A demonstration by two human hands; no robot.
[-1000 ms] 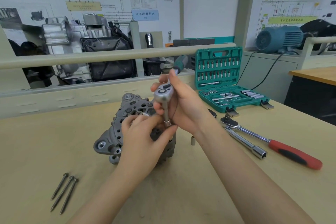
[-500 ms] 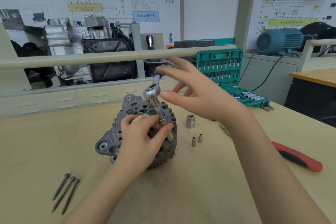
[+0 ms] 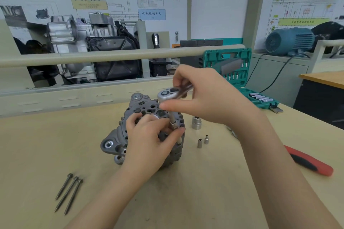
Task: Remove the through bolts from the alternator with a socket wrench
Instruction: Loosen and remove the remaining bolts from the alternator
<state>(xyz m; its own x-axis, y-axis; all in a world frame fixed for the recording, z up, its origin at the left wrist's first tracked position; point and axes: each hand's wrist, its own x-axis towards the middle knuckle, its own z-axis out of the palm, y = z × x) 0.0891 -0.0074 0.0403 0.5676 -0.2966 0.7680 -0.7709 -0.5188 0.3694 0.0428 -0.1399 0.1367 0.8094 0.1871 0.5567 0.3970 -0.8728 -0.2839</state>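
Alternator (image 3: pixel 141 135) sits mid-surface; my left hand (image 3: pixel 149 141) pinches the wrench extension (image 3: pixel 174 125), tilted up-left toward the ratchet head (image 3: pixel 167 95), held in my right hand (image 3: pixel 210 98).

1. A blue label (image 3: pixel 151 14) on the wall board behind the bench carries Chinese characters, reading 仪表控制单元; a smaller line beneath them is too blurred to read.
2. A yellow-green strip (image 3: pixel 303 21) on the right-hand wiring chart bears a row of Chinese characters, too small to make out.
3. The tan box (image 3: pixel 89 4) on the left chart has print that cannot be read.
4. No brand or number can be read on the tools.
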